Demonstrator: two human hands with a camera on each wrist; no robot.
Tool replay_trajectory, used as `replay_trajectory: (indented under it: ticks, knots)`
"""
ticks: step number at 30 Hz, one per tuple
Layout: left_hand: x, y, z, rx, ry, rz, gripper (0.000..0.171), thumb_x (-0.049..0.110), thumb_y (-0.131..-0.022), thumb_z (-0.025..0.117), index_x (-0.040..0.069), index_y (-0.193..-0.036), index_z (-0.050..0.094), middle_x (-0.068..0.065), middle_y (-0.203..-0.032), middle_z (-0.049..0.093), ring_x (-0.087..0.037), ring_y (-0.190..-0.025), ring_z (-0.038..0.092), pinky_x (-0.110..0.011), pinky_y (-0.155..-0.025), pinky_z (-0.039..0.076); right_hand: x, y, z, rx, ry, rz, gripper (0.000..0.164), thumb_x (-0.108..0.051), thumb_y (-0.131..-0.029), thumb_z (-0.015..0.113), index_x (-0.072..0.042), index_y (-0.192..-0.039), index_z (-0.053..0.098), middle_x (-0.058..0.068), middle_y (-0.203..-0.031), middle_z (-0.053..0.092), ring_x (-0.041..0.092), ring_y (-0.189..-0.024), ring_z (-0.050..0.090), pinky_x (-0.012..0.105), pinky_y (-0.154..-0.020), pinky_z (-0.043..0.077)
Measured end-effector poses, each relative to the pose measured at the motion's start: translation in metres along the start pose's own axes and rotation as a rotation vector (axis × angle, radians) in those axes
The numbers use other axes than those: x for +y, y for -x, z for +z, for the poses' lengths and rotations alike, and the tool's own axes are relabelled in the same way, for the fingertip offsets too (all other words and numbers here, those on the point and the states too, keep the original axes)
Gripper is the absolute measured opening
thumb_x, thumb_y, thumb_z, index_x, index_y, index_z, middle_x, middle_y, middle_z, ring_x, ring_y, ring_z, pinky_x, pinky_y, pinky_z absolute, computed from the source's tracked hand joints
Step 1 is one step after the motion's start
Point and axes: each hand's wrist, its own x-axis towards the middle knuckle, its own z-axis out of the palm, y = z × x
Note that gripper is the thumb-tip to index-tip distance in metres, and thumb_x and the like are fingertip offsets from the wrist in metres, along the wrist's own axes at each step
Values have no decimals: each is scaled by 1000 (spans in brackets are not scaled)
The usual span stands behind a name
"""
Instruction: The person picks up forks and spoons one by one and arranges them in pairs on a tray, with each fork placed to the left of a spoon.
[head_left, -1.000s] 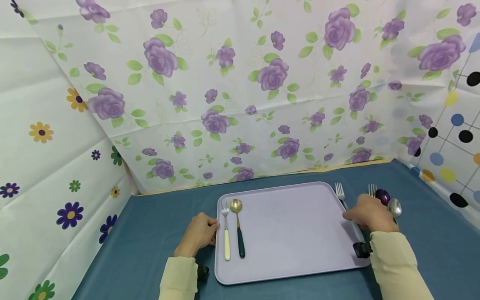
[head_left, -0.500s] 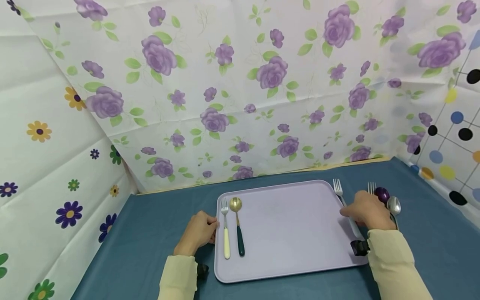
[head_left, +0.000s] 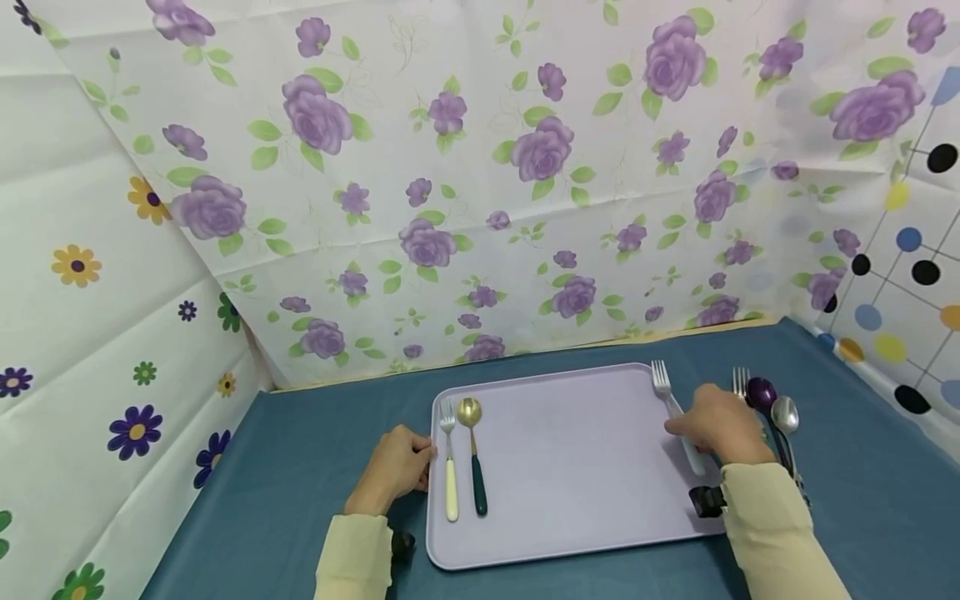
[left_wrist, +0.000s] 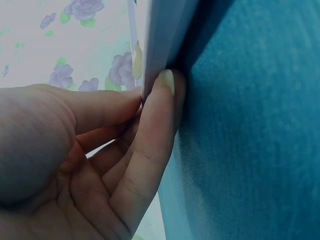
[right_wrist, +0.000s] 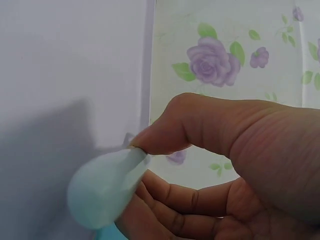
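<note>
A lilac rectangular tray [head_left: 577,467] lies on the blue-covered table. My left hand [head_left: 393,467] pinches its left rim; the left wrist view shows the thumb and fingers at the tray edge [left_wrist: 167,40]. My right hand [head_left: 723,425] holds a fork [head_left: 661,379] over the tray's right edge, tines pointing away. In the right wrist view, thumb and fingers pinch its pale handle [right_wrist: 102,192], whose rounded end hangs above the tray surface. On the tray's left side lie a fork with a cream handle [head_left: 452,492] and a gold spoon with a dark green handle [head_left: 478,487], side by side.
Right of the tray lie another fork [head_left: 740,382], a purple spoon [head_left: 761,396] and a silver spoon [head_left: 785,414], partly behind my right hand. Flowered sheeting [head_left: 480,208] rises along the table's back edge, with patterned sheets at both sides.
My right hand has moved left with the fork, bringing it from beside the tray to over its right edge. More of the spoons at right shows. My left hand stays at the rim.
</note>
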Motion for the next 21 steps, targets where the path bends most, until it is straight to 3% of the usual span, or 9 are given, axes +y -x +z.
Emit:
replay_trajectory:
  ticks: [3, 9, 21]
  knots:
    - [1, 1, 0, -1, 4, 1, 19, 4, -95, 57, -4, -102, 73, -7, -64, 61, -14, -51, 59, -28, -49, 54, -1, -2, 2, 1, -5, -4, 34, -27, -81, 69, -5, -66, 49, 7, -58, 45, 21, -52, 47, 31, -44, 37]
    - [2, 2, 0, -6, 9, -9, 20, 5, -95, 56, -5, -103, 72, -8, -63, 61, -14, -52, 58, -28, -49, 55, -7, -3, 6, -12, -30, 6, 36, -27, -81, 71, 5, -84, 55, 13, -71, 50, 25, -61, 51, 34, -49, 41]
    - [0, 0, 0, -5, 5, -22, 20, 6, -95, 57, -4, -102, 73, -9, -65, 61, -15, -52, 59, -28, -50, 54, -20, -2, 18, 9, -57, 9, 31, -25, -81, 69, -6, -65, 50, 5, -57, 43, 19, -51, 48, 30, -42, 36]
